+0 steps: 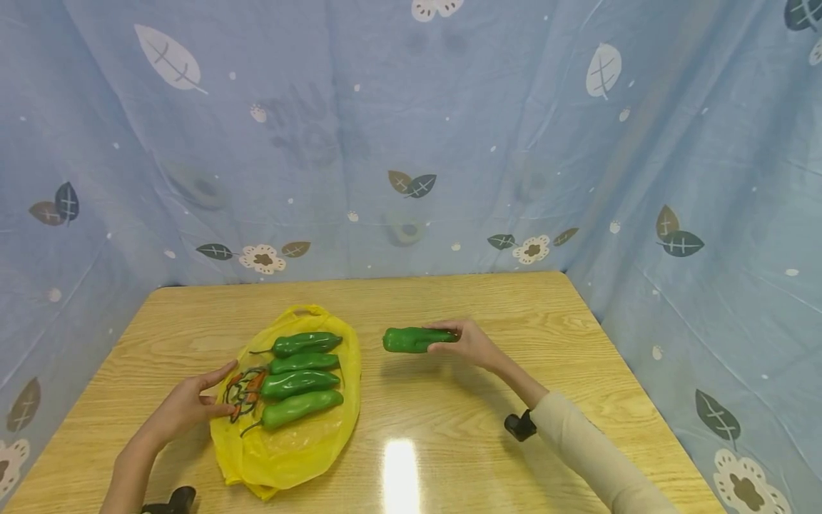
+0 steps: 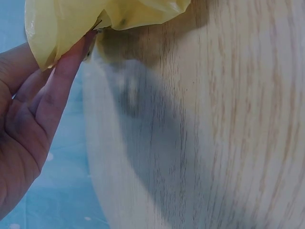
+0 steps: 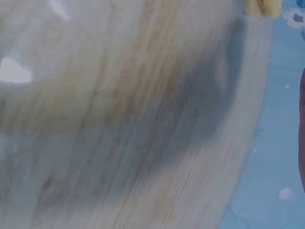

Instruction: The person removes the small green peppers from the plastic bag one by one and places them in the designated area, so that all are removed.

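In the head view my right hand (image 1: 472, 344) holds a green pepper (image 1: 411, 340) by its narrow end, thumb below and fingers above. The pepper lies level over the table, with a shadow beneath it. My left hand (image 1: 186, 407) grips the left edge of a yellow plastic bag (image 1: 295, 457). In the left wrist view, the fingers (image 2: 62, 86) meet the hanging edge of the bag (image 2: 143, 12). Several long green peppers (image 1: 298, 384) lie side by side on the bag, stems to the left. Only a sliver of hand (image 3: 302, 133) shows in the right wrist view.
A wooden table (image 1: 488, 457) bears everything, with a bright light reflection near its front. A patterned blue cloth (image 1: 359, 143) rises behind and at both sides. Black camera mounts (image 1: 520, 425) sit at the wrists. A red and green print (image 1: 247, 391) marks the bag's left part.
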### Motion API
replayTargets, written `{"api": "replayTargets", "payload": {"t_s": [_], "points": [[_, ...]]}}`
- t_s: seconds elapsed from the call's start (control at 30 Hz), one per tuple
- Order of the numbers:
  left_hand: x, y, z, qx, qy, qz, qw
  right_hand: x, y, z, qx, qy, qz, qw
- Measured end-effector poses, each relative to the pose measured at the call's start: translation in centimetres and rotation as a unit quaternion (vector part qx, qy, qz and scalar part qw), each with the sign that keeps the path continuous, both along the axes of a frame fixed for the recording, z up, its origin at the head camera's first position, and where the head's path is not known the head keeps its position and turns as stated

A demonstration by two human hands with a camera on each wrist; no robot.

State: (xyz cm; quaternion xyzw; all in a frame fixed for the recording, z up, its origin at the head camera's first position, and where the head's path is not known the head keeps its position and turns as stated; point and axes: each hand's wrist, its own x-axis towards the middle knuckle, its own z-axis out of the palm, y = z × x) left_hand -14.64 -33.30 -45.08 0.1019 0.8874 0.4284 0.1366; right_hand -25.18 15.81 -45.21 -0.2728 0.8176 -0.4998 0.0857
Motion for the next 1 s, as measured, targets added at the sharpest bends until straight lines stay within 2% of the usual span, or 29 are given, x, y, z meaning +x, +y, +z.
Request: {"api": "replayTargets", "payload": {"t_s": [0.23, 0.43, 0.57, 0.77, 1.0], "points": [[-0.1, -0.1, -0.2, 0.002, 0.008, -0.003, 1.0, -1.2, 0.1, 0.0, -0.023, -0.004, 0.002, 0.9997], [0.0, -0.1, -0.2, 0.015, 0.0, 0.002, 0.9999, -2.4, -0.3, -0.3, -0.005, -0.007, -0.003, 1.0], [0.0, 0.0, -0.2, 0.019, -0.003, 0.005, 0.9998, -2.9, -0.6, 0.0, 0.007, -0.003, 0.001, 1.0], [0.1, -0.1, -0.1, 0.028, -0.006, 0.004, 0.9996, -4.6, -0.6, -0.2, 0.01, 0.004, -0.003, 0.9999], [0.1, -0.1, -0.3, 0.032, -0.007, 0.006, 0.9994, -6.4, -0.1, 0.5, 0.001, 0.002, -0.008, 1.0]]}}
